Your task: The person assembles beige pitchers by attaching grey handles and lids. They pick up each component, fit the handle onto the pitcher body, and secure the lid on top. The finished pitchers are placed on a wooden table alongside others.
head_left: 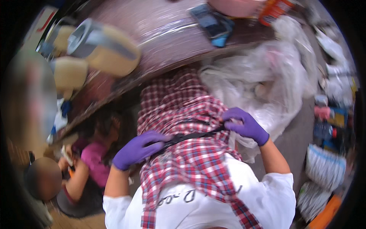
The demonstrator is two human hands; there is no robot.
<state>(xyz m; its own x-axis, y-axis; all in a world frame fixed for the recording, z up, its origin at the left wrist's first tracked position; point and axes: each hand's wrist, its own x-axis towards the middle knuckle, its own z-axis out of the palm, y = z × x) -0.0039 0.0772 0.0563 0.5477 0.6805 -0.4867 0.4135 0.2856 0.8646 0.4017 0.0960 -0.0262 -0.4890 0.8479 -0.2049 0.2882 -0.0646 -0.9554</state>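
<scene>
A red-and-white plaid apron [187, 160] covers my front over a white shirt. Across its waist runs a black strap [196, 135], pulled nearly straight between my hands. My left hand [139, 150], in a purple glove, closes on the strap's left end. At the other end my right hand [247, 125], gloved the same, pinches the strap near my right side. The cloth bunches in folds above the strap. Below the table edge the lower part of the apron hangs over my lap.
A dark red table [160, 34] under clear wrap stands ahead, with beige-and-grey moulded pieces [110, 49] at its left. Clear plastic bags [263, 80] heap to the right. A blue packet [213, 23] lies at the back. Another person [82, 171] sits low at the left.
</scene>
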